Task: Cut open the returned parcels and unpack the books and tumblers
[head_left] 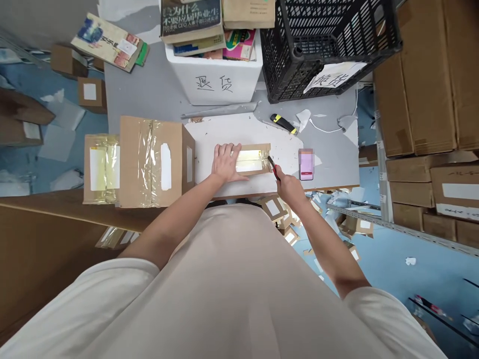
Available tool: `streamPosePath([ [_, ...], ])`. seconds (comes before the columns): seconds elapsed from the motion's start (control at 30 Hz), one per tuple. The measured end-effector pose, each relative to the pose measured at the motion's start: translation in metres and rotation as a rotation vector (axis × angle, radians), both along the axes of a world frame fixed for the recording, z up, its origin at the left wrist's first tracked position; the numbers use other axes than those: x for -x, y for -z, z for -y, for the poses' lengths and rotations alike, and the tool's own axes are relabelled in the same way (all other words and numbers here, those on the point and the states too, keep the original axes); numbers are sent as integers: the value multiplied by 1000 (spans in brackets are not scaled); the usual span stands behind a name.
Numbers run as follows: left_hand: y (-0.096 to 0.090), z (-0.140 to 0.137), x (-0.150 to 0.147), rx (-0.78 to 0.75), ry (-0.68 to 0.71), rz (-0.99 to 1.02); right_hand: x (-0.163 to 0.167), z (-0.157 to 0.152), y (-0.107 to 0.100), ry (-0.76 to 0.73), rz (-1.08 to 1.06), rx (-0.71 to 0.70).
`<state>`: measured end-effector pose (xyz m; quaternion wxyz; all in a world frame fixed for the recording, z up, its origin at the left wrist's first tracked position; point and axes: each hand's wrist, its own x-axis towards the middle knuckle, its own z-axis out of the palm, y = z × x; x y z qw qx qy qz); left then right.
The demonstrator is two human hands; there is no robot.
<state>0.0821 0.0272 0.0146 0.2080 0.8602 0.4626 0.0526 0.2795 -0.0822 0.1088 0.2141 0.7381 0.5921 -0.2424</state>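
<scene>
A small cardboard box point(264, 149), taped and with a pale label, lies on the white board at the table's front. My left hand point(225, 163) lies across its left end, fingers at the far side and thumb at the near side, holding it down. In my right hand point(292, 191) is a black and red utility knife point(274, 168), its tip at the box's right end. Whether the blade has cut into the tape is too small to tell. A phone point(306, 164) lies right of that hand. Farther back rests a second, black and yellow utility knife point(283, 123).
Two taped cartons, a large one point(129, 164) and a smaller one point(90, 169), stand to the left. At the back are a white bin point(213, 82) of books, a black crate point(282, 75) and a loose book point(108, 42). Stacked cartons point(415, 75) rise on the right.
</scene>
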Motion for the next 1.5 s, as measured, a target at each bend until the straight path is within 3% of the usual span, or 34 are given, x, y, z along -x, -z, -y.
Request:
streamPosePath([
  [0.33,-2,2,0,-14,-25,-26,-2,15,-8,-63,-3,77],
  [0.43,-3,2,0,-17,-34,-29,-14,28,-20,14,-55,-74],
  [0.5,-3,2,-4,-10,-66,-28,-19,34,-19,156,-160,-246],
  [0.57,-4,2,-11,-3,-160,-29,-17,31,-4,384,-392,-389],
  [0.67,-8,1,-22,19,-366,-62,-1,8,40,782,-891,-465],
  [0.77,-14,4,-22,82,-438,-107,19,-27,83,977,-1192,-459],
  [0.9,-17,21,-1,243,-393,-45,25,-57,107,956,-1269,-518],
  [1.0,-13,39,14,314,-343,71,15,-64,110,864,-1231,-526],
  [1.13,-8,52,19,291,-375,122,6,-58,107,819,-1212,-491],
  [1.2,-11,44,16,227,-389,95,6,-47,102,857,-1245,-497],
  [1.3,-19,10,7,130,-332,45,9,-16,93,1040,-1310,-464],
  [1.4,-24,-39,-7,60,-168,33,14,20,86,1304,-1420,-351],
  [1.5,-23,-78,-19,32,1,-30,24,44,85,1449,-1531,-177],
])
